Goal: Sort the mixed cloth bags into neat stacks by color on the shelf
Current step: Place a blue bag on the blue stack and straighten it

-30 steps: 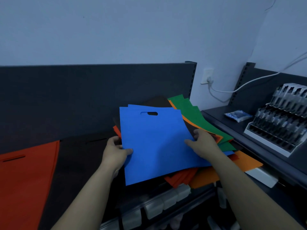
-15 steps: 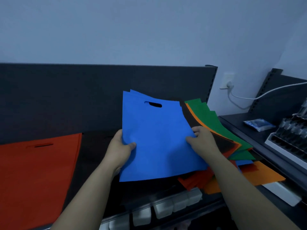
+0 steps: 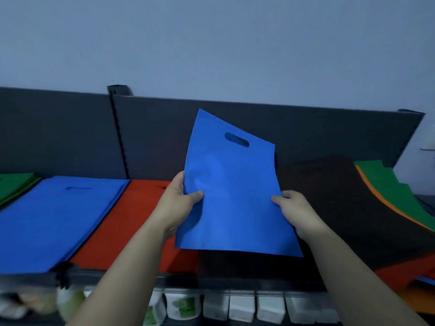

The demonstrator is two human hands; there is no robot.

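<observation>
1. Grip, left hand (image 3: 179, 203): thumb pressed on the front face of the blue bag (image 3: 235, 198) at its left edge. The other fingers curl behind the cloth and are hidden.
2. Grip, right hand (image 3: 296, 212): thumb on the front face at the right edge, fingers tucked behind, pinch closed on the cloth. Both hands hold the bag at about mid-height.
3. Bag: plain blue, flat, rectangular, with an oval handle slot (image 3: 236, 140) cut near the top edge. The cloth buckles slightly near the left thumb.
4. Position: held in the air in front of the shelf's dark back panel (image 3: 70, 137), over the red stack (image 3: 131, 220) and the black bags (image 3: 341, 208). Cannot tell whether the bottom edge touches them.
5. Orientation: long axis roughly upright, handle end up. The top edge slants down to the right and the bottom edge is nearest the camera.
6. Shelf, left to right: green stack (image 3: 14, 184), blue stack (image 3: 54, 220), red stack, black bags, then orange bag (image 3: 386, 205) and green bags (image 3: 395, 191) fanned at far right.
</observation>
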